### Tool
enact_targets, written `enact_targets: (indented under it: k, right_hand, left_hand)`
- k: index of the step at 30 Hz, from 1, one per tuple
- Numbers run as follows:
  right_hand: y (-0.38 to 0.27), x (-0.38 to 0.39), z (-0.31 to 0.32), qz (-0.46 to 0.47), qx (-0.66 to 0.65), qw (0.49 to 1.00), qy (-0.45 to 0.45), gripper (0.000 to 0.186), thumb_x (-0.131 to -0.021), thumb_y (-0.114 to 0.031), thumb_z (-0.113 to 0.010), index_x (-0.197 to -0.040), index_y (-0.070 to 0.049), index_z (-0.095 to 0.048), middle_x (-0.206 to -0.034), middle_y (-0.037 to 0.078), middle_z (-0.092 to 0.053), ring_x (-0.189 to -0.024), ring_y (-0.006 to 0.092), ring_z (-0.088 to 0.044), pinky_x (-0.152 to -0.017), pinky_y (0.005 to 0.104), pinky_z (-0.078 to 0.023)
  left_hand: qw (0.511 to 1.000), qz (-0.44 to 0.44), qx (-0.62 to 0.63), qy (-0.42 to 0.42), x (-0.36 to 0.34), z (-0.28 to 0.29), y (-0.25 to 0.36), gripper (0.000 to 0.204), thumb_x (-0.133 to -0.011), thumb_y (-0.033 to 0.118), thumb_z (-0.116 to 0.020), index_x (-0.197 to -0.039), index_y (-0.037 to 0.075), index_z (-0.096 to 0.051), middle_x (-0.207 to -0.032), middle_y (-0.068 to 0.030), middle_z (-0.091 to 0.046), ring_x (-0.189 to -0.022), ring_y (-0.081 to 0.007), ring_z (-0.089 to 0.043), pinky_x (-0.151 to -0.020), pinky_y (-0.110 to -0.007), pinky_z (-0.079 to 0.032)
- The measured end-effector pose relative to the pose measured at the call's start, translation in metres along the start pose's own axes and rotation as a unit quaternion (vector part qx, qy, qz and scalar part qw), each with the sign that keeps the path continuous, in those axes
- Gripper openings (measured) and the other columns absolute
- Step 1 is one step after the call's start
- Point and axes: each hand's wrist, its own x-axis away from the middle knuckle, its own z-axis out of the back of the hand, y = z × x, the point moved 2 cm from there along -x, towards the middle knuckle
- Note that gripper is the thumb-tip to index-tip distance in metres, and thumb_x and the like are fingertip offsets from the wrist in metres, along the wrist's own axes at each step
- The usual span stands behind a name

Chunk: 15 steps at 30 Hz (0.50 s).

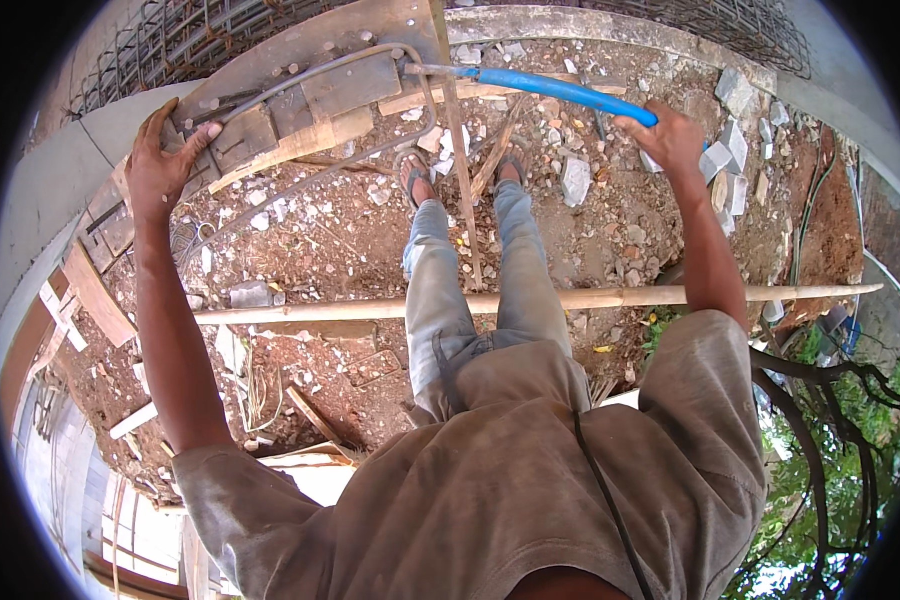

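Observation:
My left hand (162, 165) is at the left end of a wooden bench board (345, 95). Its thumb and fingers are spread, and the thumb tip meets a bent steel rod (300, 78). That rod runs along the board, turns at a corner and comes back toward the left over the ground. Short metal pegs stick up from the board and its metal plates. My right hand (675, 140) is wrapped around the end of a blue pipe handle (560, 88). A metal bar (435, 70) comes out of the pipe's other end and reaches the rod's corner.
Rebar cages (200, 50) lie beyond the board. A long bamboo pole (610, 298) crosses behind my feet (415, 175), and a thin wooden strip (458, 150) stands between them. Broken concrete blocks (735, 160) and rubble cover the soil. Branches (810, 430) hang at the lower right.

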Motion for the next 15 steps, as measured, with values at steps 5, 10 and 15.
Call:
enact_targets:
  k: [5, 10, 15]
  right_hand:
    - [0.007, -0.066, 0.033, 0.105, 0.064, 0.992, 0.000, 0.074, -0.071, -0.086, -0.057, -0.076, -0.014, -0.072, -0.054, 0.004, -0.060, -0.050, 0.0234, -0.062, -0.050, 0.0381, -0.050]
    - [-0.009, -0.035, -0.005, 0.013, -0.013, 0.996, -0.084, 0.073, -0.071, -0.084, -0.061, -0.083, -0.014, -0.074, -0.058, 0.007, -0.064, -0.055, 0.0285, -0.065, -0.055, 0.0429, -0.051]
    - [-0.029, 0.016, -0.031, -0.076, -0.057, 0.993, -0.071, 0.070, -0.070, -0.080, -0.066, -0.083, -0.013, -0.075, -0.061, 0.009, -0.065, -0.058, 0.0314, -0.066, -0.057, 0.0440, -0.052]
  left_hand:
    - [1.000, -0.010, -0.013, -0.002, 0.002, 0.002, 0.005, 0.080, -0.073, 0.064, -0.075, -0.131, 0.012, -0.061, -0.128, -0.0125, -0.063, -0.116, -0.0316, -0.062, -0.098, -0.042, -0.049]
    - [0.998, 0.033, -0.030, -0.039, -0.001, 0.002, 0.002, 0.081, -0.073, 0.067, -0.074, -0.133, 0.015, -0.060, -0.130, -0.0108, -0.062, -0.116, -0.0313, -0.063, -0.097, -0.042, -0.050]
    - [0.999, 0.033, -0.013, -0.037, -0.002, 0.002, 0.002, 0.082, -0.071, 0.065, -0.076, -0.134, 0.016, -0.059, -0.131, -0.0118, -0.061, -0.114, -0.0318, -0.063, -0.096, -0.043, -0.050]
